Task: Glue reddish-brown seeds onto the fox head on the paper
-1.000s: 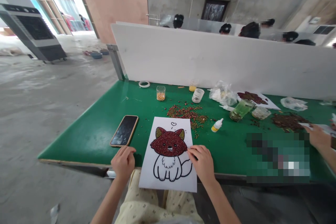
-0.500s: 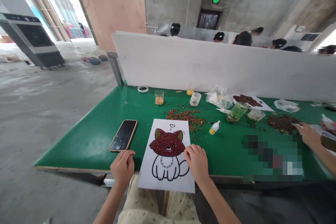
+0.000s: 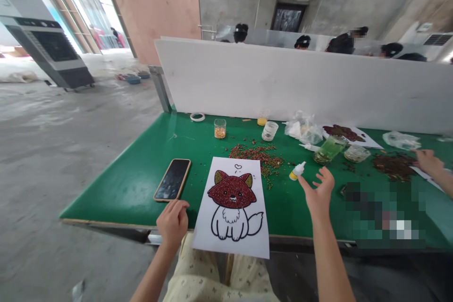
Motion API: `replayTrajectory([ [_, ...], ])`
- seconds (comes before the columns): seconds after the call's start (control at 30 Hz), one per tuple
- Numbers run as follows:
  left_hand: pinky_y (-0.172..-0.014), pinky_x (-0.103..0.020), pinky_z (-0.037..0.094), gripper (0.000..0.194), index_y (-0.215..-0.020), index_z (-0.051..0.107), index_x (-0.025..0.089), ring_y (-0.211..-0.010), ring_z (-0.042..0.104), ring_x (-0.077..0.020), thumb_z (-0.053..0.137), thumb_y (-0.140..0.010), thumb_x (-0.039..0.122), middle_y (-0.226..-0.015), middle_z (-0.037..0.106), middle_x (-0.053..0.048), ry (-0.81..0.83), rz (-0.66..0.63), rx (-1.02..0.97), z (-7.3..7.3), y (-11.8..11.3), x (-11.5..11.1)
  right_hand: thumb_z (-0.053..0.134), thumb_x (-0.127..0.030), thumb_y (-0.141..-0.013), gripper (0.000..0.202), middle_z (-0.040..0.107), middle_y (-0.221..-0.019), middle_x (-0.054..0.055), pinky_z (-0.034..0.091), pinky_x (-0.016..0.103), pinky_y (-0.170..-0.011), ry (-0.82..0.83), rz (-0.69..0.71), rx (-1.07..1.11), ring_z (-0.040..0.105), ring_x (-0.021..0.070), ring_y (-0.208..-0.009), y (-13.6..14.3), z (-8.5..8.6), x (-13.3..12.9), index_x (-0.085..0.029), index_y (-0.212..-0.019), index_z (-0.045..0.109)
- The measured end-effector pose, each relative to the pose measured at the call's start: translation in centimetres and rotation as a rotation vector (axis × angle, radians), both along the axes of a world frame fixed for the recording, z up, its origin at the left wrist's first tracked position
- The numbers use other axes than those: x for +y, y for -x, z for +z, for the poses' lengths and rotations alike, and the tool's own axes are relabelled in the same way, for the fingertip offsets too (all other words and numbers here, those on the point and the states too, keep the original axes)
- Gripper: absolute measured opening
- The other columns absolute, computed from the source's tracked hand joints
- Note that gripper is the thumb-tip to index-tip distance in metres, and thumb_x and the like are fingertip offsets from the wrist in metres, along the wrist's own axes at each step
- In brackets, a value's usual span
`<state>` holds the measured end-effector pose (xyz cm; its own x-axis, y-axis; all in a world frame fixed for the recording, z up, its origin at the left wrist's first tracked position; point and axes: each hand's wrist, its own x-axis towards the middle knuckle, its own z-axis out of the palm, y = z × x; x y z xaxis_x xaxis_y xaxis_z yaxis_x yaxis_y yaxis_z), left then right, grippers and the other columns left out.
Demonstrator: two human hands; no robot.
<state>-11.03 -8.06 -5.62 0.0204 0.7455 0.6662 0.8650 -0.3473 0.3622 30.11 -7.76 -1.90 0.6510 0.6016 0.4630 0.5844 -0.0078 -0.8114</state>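
A white sheet with a fox drawing (image 3: 231, 231) lies in front of me, its lower edge past the table edge. Dark red grains cover the fox's head, and yellowish-green ones fill its ears; the body and tail are plain outlines. My left hand (image 3: 172, 222) rests curled at the table edge, between the sheet and the phone (image 3: 172, 180), with nothing visible in it. To the right of the sheet, my right hand (image 3: 320, 191) is open, thumb and fingers apart. Its thumb is close to a small white glue bottle with a yellow label (image 3: 296, 171); contact is unclear.
Loose mixed beans (image 3: 258, 156) are spread behind the sheet. Farther back stand a cup of corn kernels (image 3: 220, 129), a clear cup (image 3: 270, 131), a tape roll (image 3: 197, 117) and a green jar (image 3: 330, 150). A co-worker's hand (image 3: 429, 163) reaches toward a dark pile (image 3: 392, 165).
My right hand has left the sheet's right edge, moved right toward the glue bottle and opened. My left hand stays curled near the phone. The view has shifted slightly.
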Motion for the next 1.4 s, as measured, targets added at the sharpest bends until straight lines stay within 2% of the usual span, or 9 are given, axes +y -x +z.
replayTrajectory([
  [0.1,-0.062,-0.022,0.042,0.024,-0.066,0.06,0.018,-0.064,0.059,-0.012,0.043,-0.079,0.006,-0.064,0.062,0.0,-0.018,0.004,0.014,0.2,0.0,0.0,0.072,-0.054,-0.053,0.103,0.033,-0.138,0.021,0.037,0.048,-0.093,0.21,-0.001,0.059,0.037,0.036,-0.123,-1.9,-1.3,2.4,-0.013,-0.137,0.028],
  [0.2,-0.063,-0.022,0.042,0.024,-0.067,0.06,0.018,-0.064,0.059,-0.012,0.043,-0.079,0.006,-0.064,0.062,0.0,-0.021,0.01,0.02,0.4,0.0,-0.1,0.069,-0.055,-0.052,0.085,0.032,-0.14,0.024,0.024,0.051,-0.103,0.378,-0.032,-0.057,0.028,0.0391,-0.129,-2.3,-2.3,4.1,-0.01,-0.121,0.048],
  [0.3,-0.063,-0.022,0.042,0.024,-0.067,0.06,0.018,-0.064,0.059,-0.012,0.043,-0.079,0.007,-0.064,0.063,0.0,0.005,0.006,0.021,0.5,0.0,-0.1,0.058,-0.06,-0.061,0.061,0.051,-0.124,0.022,0.032,0.048,-0.095,0.467,0.035,-0.135,0.042,0.0374,-0.119,-2.0,-2.3,4.3,-0.013,-0.1,0.059],
  [0.47,-0.064,-0.023,0.041,0.024,-0.067,0.06,0.019,-0.066,0.06,-0.0131,0.042,-0.08,0.009,-0.067,0.064,-0.001,0.059,0.025,0.022,0.4,-0.2,-0.2,0.039,-0.061,-0.079,0.054,0.064,-0.078,0.01,0.039,0.032,-0.062,0.527,0.03,-0.138,0.06,0.0276,-0.073,-0.5,0.2,2.4,-0.015,-0.105,0.054],
  [0.7,-0.056,-0.023,0.041,0.019,-0.086,0.056,0.02,-0.056,0.059,-0.0127,0.039,-0.079,0.012,-0.063,0.063,0.003,0.366,0.136,-0.227,2.1,-0.3,0.0,0.038,-0.047,-0.087,0.039,0.063,-0.071,0.006,0.027,0.023,-0.049,0.658,0.094,-0.293,0.057,0.0194,-0.055,4.5,3.6,-0.6,-0.017,-0.111,0.043],
  [0.83,-0.071,-0.027,0.048,0.026,-0.086,0.059,0.021,-0.077,0.062,-0.0165,0.04,-0.074,0.008,-0.083,0.066,-0.001,0.456,-0.09,-0.096,4.9,-2.6,-0.6,0.044,-0.045,-0.086,0.032,0.062,-0.067,0.001,0.028,0.022,-0.049,0.615,0.344,-0.369,0.057,0.0182,-0.054,8.0,5.1,-1.3,-0.02,-0.105,0.045],
  [0.93,-0.097,-0.037,0.041,0.045,-0.117,0.055,0.023,-0.111,0.051,-0.0213,0.042,-0.076,0.007,-0.116,0.061,-0.005,0.343,-0.389,0.041,7.3,-6.2,-0.5,0.048,-0.045,-0.086,0.025,0.064,-0.072,0.001,0.033,0.023,-0.054,0.487,0.451,-0.442,0.06,0.017,-0.062,10.7,6.7,-1.0,-0.023,-0.097,0.051],
  [1.07,-0.102,-0.044,0.037,0.049,-0.13,0.045,0.025,-0.121,0.045,-0.0245,0.053,-0.082,0.02,-0.128,0.053,-0.009,0.291,-0.662,-0.083,9.4,-10.3,1.8,0.054,-0.039,-0.084,0.018,0.066,-0.083,0.001,0.036,0.023,-0.06,0.39,0.631,-0.464,0.06,0.0153,-0.07,13.4,8.8,0.4,-0.024,-0.095,0.055],
  [1.4,-0.08,-0.031,0.047,0.034,-0.1,0.058,0.019,-0.088,0.06,-0.0173,0.06,-0.069,0.008,-0.096,0.066,-0.004,0.451,-0.687,-0.384,10.0,-11.1,5.7,0.053,-0.051,-0.084,0.031,0.063,-0.077,0.003,0.034,0.025,-0.058,0.522,0.777,-0.437,0.058,0.0169,-0.068,14.9,9.6,2.9,-0.02,-0.09,0.053],
])
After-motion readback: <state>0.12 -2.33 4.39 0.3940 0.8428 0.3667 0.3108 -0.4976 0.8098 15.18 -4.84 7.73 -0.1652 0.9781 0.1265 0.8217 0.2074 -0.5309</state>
